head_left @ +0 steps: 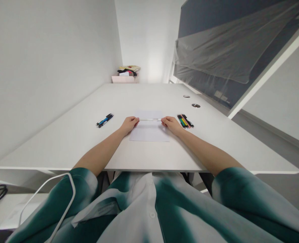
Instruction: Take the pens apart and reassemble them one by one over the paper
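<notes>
A thin white pen (150, 119) is held level between my two hands, a little above a white sheet of paper (149, 133) on the white table (63, 141). My left hand (129, 124) pinches the pen's left end with closed fingers. My right hand (171, 124) pinches its right end the same way. Both hands rest over the paper's far half.
Two or three blue and black pens (105, 120) lie left of the paper. A bunch of coloured pens (185, 121) lies to its right. Two round cable holes (196, 105) sit at the back right. A box with clutter (125, 76) stands beyond the far edge.
</notes>
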`<state>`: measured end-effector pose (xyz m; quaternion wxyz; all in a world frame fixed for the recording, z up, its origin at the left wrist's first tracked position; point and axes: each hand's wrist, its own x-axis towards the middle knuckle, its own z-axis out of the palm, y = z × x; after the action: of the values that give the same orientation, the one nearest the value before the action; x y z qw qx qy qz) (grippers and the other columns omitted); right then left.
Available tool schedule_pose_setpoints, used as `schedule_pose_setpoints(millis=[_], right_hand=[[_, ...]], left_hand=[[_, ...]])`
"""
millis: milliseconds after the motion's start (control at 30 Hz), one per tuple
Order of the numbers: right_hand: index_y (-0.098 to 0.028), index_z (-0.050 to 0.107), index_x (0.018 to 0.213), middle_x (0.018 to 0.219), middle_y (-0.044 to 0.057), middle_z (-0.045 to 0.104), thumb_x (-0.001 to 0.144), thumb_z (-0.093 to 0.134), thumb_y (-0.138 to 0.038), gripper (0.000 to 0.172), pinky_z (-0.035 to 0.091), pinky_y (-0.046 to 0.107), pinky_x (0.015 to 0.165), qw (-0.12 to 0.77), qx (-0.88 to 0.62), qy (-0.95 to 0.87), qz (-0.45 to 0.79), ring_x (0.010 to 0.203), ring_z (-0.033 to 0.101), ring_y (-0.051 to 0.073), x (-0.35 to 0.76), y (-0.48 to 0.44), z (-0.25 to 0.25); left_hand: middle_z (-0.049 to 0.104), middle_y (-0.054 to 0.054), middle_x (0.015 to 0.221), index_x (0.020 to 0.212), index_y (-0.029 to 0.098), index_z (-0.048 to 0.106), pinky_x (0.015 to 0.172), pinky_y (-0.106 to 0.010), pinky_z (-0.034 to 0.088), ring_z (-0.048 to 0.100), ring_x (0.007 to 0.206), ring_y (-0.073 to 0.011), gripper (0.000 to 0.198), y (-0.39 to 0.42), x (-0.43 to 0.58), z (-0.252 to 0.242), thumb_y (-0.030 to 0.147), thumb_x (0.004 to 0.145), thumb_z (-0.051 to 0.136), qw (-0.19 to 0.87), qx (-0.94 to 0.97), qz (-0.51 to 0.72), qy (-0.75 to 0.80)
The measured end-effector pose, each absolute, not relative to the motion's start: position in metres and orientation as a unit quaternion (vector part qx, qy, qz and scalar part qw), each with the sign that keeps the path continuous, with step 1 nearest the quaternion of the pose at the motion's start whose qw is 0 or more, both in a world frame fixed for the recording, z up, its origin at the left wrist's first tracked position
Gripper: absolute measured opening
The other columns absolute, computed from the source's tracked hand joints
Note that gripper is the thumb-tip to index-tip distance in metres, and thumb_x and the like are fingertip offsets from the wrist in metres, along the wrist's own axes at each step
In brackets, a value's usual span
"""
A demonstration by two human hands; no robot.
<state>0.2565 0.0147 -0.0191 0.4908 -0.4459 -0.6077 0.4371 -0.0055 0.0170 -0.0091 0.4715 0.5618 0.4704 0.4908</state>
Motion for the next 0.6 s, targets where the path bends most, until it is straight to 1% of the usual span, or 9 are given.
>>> schedule_pose_setpoints(millis=[233, 600], right_hand=[[-0.020, 0.061, 0.061, 0.058, 0.001, 0.059, 0.063, 0.075, -0.060, 0.043, 0.038, 0.028, 0.059, 0.495, -0.438, -0.607, 0.441, 0.057, 0.046, 0.012, 0.2561, 0.0143, -0.0182], [-0.018, 0.059, 0.061, 0.058, 0.000, 0.058, 0.069, 0.073, -0.058, 0.043, 0.038, 0.027, 0.057, 0.487, -0.437, -0.616, 0.439, 0.056, 0.046, 0.011, 0.2570, 0.0150, -0.0194]], left_hand=[[0.053, -0.001, 0.057, 0.059, 0.016, 0.058, 0.059, -0.028, 0.037, 0.044, 0.054, -0.0113, 0.030, 0.0172, -0.0054, -0.0086, 0.038, 0.076, 0.071, 0.466, 0.569, 0.484, 0.475], [0.053, 0.000, 0.056, 0.060, 0.015, 0.058, 0.057, -0.026, 0.036, 0.044, 0.054, -0.0103, 0.031, 0.0168, -0.0056, -0.0087, 0.039, 0.078, 0.068, 0.453, 0.579, 0.474, 0.485]])
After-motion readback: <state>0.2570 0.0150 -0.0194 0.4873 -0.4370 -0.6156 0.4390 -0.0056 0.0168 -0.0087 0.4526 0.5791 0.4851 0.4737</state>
